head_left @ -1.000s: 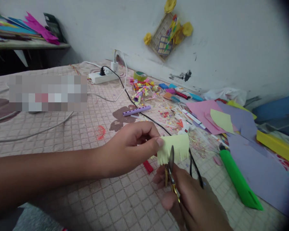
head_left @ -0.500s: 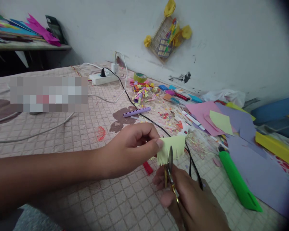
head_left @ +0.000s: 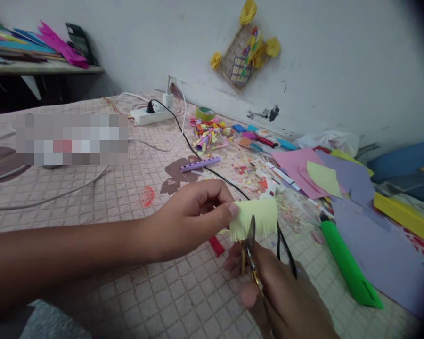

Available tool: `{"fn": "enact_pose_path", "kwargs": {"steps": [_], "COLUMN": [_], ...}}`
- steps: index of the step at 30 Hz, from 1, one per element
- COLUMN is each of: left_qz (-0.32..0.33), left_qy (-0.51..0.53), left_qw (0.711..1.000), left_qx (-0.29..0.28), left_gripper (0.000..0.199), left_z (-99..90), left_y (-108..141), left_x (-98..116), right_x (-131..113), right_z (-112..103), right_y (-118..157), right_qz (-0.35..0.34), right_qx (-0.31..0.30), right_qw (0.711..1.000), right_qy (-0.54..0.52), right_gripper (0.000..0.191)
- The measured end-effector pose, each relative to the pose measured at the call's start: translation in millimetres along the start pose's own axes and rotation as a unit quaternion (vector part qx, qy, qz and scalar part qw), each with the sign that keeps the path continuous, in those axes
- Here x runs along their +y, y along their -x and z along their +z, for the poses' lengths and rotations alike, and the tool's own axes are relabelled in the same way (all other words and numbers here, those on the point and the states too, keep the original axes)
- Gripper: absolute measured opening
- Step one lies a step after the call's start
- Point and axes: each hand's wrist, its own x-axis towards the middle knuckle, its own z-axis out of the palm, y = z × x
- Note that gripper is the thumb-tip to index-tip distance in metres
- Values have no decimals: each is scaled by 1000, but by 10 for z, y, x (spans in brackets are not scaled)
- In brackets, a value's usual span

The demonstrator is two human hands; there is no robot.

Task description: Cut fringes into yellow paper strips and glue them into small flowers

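Observation:
Between thumb and fingers, my left hand (head_left: 201, 212) pinches the left end of a pale yellow-green paper strip (head_left: 259, 212). Slits along the strip's lower edge form a fringe. My right hand (head_left: 282, 292) is wrapped round a pair of scissors (head_left: 250, 245) with gold-coloured parts, pointing upward. One dark blade shows in front of the strip, reaching up from its fringed edge; the other blade is mostly hidden. A small red piece (head_left: 216, 246) lies on the cloth just below my left hand.
A green utility knife (head_left: 349, 263) lies at right beside purple paper sheets (head_left: 385, 249). Behind my hands are a purple paper tube (head_left: 199, 164), paper scraps (head_left: 212, 132), a tape roll (head_left: 205, 113) and a white power strip (head_left: 151, 116). A black cable (head_left: 229, 181) runs behind the strip.
The strip's free right end has swung slightly right and lies flatter to view. The scissors have shifted very slightly, with the blade still at the fringe. My left hand keeps its pinch.

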Motion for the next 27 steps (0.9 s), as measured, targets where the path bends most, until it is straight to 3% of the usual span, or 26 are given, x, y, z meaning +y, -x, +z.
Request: {"fn": "enact_pose_path", "kwargs": {"steps": [9, 11, 16, 22, 27], "left_qz": [-2, 0, 6, 42, 23], "left_qy": [-7, -7, -7, -42, -10], "left_qw": [1000, 1000, 1000, 998, 999], "left_qx": [1, 1, 2, 6, -20], "left_gripper": [16, 16, 16, 17, 14], "left_z": [-2, -4, -3, -27, -13], "left_y": [9, 6, 4, 35, 73], "left_x": [6, 4, -6, 0, 7], "right_x": [-13, -5, -3, -86, -25], "right_z": [-10, -9, 4, 5, 10], "right_y": [-15, -16, -27, -21, 12], "right_qz": [19, 10, -17, 5, 41], "right_qx": [-12, -9, 22, -27, -34], "right_qw": [1000, 1000, 1000, 996, 997], "right_qy": [14, 10, -2, -90, -57], "right_gripper": [18, 23, 61, 67, 69]}}
